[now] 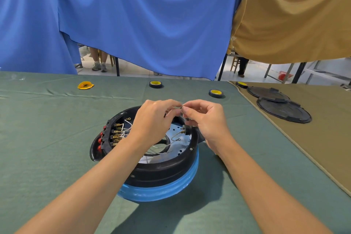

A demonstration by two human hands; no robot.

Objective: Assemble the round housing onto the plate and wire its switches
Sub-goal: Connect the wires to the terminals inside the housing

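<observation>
head view: round housing (161, 170) stood on the bench (47, 138), open side up, switches (108, 136) on its left wall. left hand (152, 119) and right hand (206, 121) met above it, each grip narrow, pinching one thin wire end (181, 107).

**Housing mid-table, hands above it**

The round housing (163, 169) sits on the table (57, 138), with the plate (178, 131) inside it and the switches (108, 137) along its left wall. Left hand (152, 121) and right hand (205, 119) meet above its far rim, pinching a wire (182, 117). A tape roll (156, 84) lies behind, and two overlapping lids (284, 112) lie far right.
</observation>
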